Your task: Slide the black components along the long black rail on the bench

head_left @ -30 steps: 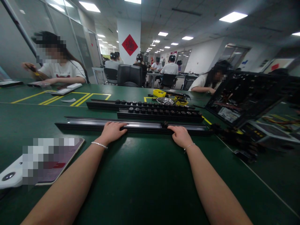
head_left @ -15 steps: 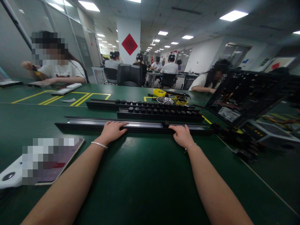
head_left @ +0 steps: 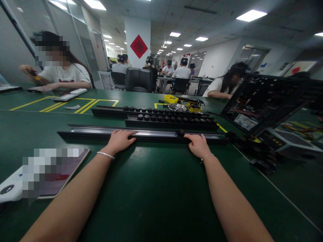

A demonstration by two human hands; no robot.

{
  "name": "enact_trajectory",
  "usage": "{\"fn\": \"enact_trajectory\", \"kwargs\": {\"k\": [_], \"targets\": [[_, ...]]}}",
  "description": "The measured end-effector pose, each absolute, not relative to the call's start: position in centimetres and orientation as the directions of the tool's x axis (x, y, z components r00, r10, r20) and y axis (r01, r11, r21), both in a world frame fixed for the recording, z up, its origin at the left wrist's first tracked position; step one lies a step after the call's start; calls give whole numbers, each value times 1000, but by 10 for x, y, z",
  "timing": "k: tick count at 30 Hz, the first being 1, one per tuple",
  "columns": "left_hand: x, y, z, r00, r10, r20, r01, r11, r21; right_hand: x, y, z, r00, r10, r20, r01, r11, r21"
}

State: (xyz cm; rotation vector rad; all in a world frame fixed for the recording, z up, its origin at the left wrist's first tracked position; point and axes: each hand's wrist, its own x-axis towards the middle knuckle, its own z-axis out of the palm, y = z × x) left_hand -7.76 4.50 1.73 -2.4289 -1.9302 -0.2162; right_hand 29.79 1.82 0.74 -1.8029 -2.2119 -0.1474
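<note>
A long black rail (head_left: 83, 133) with a silver channel lies across the green table (head_left: 156, 188) in front of me. My left hand (head_left: 120, 140) rests flat on its near edge, fingers reaching over the channel. Farther right on the same rail, my right hand (head_left: 199, 145) touches a small black knob (head_left: 181, 133) with its fingertips. Behind lie two more black rails (head_left: 111, 111), each carrying a row of several black knobs (head_left: 171, 118).
A tablet (head_left: 54, 171) lies at the near left. An open black computer case (head_left: 262, 104) stands at the right with cables beside it. A yellow box (head_left: 171, 98) and a metal bowl (head_left: 177, 107) sit behind the rails. Other people work at the far side.
My right hand has slid a little to the right along the rail, with the knob at its fingertips. The left hand has stayed put.
</note>
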Motion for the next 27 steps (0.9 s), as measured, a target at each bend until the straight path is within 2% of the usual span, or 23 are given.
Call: {"fn": "enact_trajectory", "kwargs": {"k": [7,27], "targets": [[-77,45,18,213,969,129,973,-222,62,304,18,4,-163,929,332,976,202,-86],[-79,46,16,222,966,133,971,-232,61,311,19,1,-156,934,322,970,206,-126]]}}
